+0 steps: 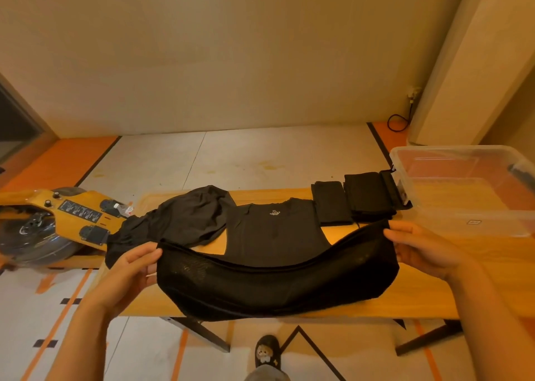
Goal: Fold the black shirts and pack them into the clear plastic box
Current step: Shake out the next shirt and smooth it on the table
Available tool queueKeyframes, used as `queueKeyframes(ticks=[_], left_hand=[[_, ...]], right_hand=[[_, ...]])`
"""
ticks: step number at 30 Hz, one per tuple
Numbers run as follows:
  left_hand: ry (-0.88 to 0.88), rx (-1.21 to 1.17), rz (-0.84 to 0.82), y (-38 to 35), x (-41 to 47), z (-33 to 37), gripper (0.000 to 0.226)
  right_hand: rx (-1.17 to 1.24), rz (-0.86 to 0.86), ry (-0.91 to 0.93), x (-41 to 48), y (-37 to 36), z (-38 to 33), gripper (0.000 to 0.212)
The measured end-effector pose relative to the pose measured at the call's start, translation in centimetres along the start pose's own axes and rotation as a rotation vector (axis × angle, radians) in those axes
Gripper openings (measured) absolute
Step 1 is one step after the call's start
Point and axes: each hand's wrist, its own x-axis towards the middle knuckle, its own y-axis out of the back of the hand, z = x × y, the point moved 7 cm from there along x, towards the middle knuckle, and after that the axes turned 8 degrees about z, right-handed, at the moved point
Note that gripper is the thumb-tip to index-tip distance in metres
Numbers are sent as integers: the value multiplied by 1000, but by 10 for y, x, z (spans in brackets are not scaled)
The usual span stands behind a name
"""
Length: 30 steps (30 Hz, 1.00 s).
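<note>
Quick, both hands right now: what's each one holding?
Left hand: grips the left end of the black shirt.
Right hand: grips the same shirt's right end.

The near shirt (275, 282) is plain black. The flat shirt (269, 238) behind it is black with a small white print at the collar. The crumpled shirt (185, 218) looks charcoal. The folded shirt (333, 207) and the stack (367, 198) beside it are black. The box (469, 215) is clear with a black latch (396, 191). The table (419, 291) is warm orange-brown wood. The floor (260, 160) is pale grey with orange bands and black dashes. The machine (66, 225) is yellow with black panels. The slipper (267, 351) is black with a white-and-brown cartoon figure. The wall (231, 62) is beige.
</note>
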Motion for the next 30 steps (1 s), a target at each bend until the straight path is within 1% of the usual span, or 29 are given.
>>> queueKeyframes(ticks=[1, 3, 5, 7, 8, 10, 13, 15, 17, 20, 22, 23, 24, 26, 28, 30], left_hand=[[-5, 13, 26, 1, 6, 1, 47], [-19, 30, 98, 4, 22, 0, 48], [-29, 47, 182, 7, 41, -2, 34], [-44, 102, 287, 8, 61, -3, 19], [-53, 135, 333, 8, 73, -2, 15], [-70, 211, 393, 6, 102, -1, 11], [-91, 403, 439, 1, 157, -5, 7], [-101, 562, 472, -1, 197, -11, 13], [-102, 667, 489, -8, 226, -15, 20], [-60, 859, 468, -14, 267, -28, 20], [-19, 956, 453, -15, 282, -39, 19], [-6, 972, 452, -16, 284, -43, 18], [-9, 972, 458, -16, 285, -45, 19], [-64, 941, 504, -16, 280, -42, 31], [-173, 932, 562, -18, 268, -35, 40], [-321, 1015, 541, -27, 250, -37, 43]], right_hand=[[-6, 28, -10, 6, 0, 1, 83], [0, 120, -33, 22, 4, 2, 68], [-10, 230, -44, 39, 7, 1, 46], [-32, 359, -26, 57, 10, -3, 17], [-33, 427, -17, 67, 12, -4, 11], [-67, 541, -20, 94, 18, -5, 15], [-161, 643, -63, 144, 23, -1, 26], [-264, 698, -101, 180, 27, 5, 32], [-380, 746, -119, 208, 28, 8, 35], [-564, 811, -160, 251, 29, 18, 39], [-653, 831, -191, 269, 23, 23, 28], [-680, 847, -203, 275, 20, 25, 20], [-699, 873, -201, 279, 18, 27, 18], [-758, 909, -128, 280, 10, 20, 30], [-845, 904, 31, 273, -9, 10, 37], [-923, 827, 173, 258, -39, 13, 40]])
